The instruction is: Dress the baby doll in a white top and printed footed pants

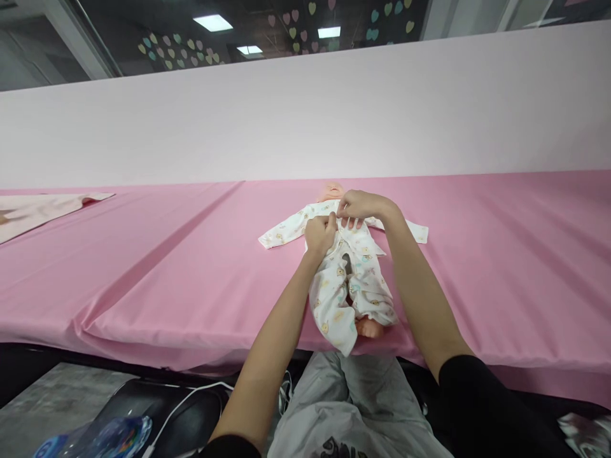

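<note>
- Pink sheet (167,280) covers the table, wrinkled, with a long crease left of centre; its front edge drapes over.
- Nearest: person's grey trousers (363,407) below the edge, dark print on the grey cloth at the bottom of view. Black sleeves (496,407) on both arms.
- Lower left: clear bottle (119,436) with blue parts, by a black seat (191,420); white cable (184,404) runs across. Grey floor (57,401) beyond.
- Lower right: patterned cloth (587,436), partly cut off.
- Doll (333,191) lies on the sheet in front of the person, head away, legs toward the front edge.
- It wears a white printed outfit (329,299). One foot (370,328) shows at the right cuff; left cuff covers its end. Sleeves spread to both sides.
- Left hand (321,232): fingers curled, pinching the outfit's front at the chest.
- Right hand (360,205): just beside it, slightly farther, thumb and finger pinching the same front; other fingers on the fabric.
- Far left: pale pink cloth (42,210) on the sheet.
- Back: white wall (305,127), dark window (286,32) above with heart stickers (312,8) and lights (213,23).
</note>
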### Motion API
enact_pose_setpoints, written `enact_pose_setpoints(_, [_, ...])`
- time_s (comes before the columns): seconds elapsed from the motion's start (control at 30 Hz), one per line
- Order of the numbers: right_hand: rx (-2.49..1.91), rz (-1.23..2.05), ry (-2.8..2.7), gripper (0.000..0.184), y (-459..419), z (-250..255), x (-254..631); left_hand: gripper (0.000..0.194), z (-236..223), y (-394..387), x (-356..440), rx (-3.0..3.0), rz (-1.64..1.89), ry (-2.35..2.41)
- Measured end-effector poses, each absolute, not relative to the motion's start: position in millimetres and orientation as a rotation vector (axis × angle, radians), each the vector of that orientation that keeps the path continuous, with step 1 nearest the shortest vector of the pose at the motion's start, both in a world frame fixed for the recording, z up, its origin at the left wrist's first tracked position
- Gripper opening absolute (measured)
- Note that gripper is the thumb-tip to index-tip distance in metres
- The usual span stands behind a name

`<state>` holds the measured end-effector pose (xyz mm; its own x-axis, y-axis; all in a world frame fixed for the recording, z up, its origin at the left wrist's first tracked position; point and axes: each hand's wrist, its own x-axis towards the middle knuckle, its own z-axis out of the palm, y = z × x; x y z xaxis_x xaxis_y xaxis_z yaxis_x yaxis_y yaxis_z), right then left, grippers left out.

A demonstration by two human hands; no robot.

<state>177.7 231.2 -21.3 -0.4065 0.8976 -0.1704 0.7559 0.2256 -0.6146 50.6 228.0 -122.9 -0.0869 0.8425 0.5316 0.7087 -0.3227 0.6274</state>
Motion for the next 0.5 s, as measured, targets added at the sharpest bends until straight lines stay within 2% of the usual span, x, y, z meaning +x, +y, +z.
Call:
enact_pose_setpoints(0.13, [-1.715,0.87,-2.33,0.01,229,-23,174,0.033,-122,226,51,2.121,1.22,1.903])
enact_pose_setpoints(0.5, [-1.726,0.925,-2.351,0.015,239,-33,175,0.016,-122,228,47,2.305,1.106,1.699])
